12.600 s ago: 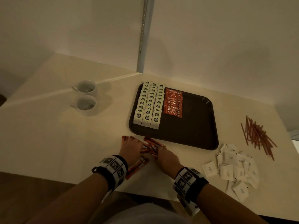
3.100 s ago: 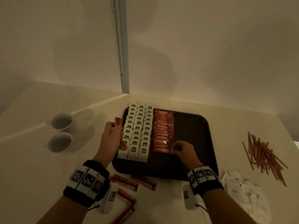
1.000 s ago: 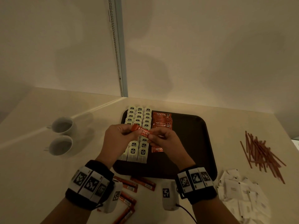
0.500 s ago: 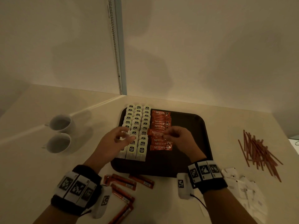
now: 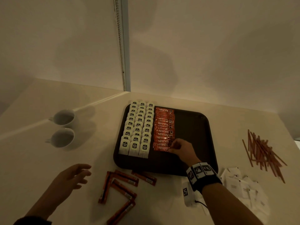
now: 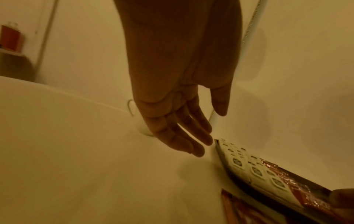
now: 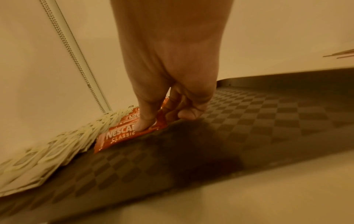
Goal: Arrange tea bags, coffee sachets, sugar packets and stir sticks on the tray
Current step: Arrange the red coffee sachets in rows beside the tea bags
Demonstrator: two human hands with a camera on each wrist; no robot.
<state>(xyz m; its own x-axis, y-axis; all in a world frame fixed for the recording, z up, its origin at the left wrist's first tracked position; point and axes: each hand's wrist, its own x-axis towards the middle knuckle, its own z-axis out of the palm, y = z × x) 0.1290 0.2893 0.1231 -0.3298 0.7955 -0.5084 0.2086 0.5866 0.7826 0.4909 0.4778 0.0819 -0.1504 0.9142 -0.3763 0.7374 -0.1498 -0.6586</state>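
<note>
A dark brown tray (image 5: 194, 135) holds three columns of white tea bags (image 5: 138, 129) and, to their right, a column of red coffee sachets (image 5: 164, 125). My right hand (image 5: 172, 147) pinches the right end of the nearest sachet (image 5: 160, 148), which lies flat at the near end of that column. In the right wrist view the thumb (image 7: 145, 122) presses on the sachet (image 7: 118, 136) and curled fingers sit behind its end. My left hand (image 5: 81, 172) hovers open over the table, left of several loose sachets (image 5: 123, 184). Its fingers (image 6: 191, 136) are straight and hold nothing.
White sugar packets (image 5: 240, 184) lie in a heap right of the tray's near corner. Brown stir sticks (image 5: 261, 151) are piled farther right. Two white cups (image 5: 63, 127) stand left of the tray. The tray's right half is bare. A wall rises behind the table.
My left hand drew back from the tea bags to the near left, off the tray. My right hand brought the sachet down onto the near end of the coffee column.
</note>
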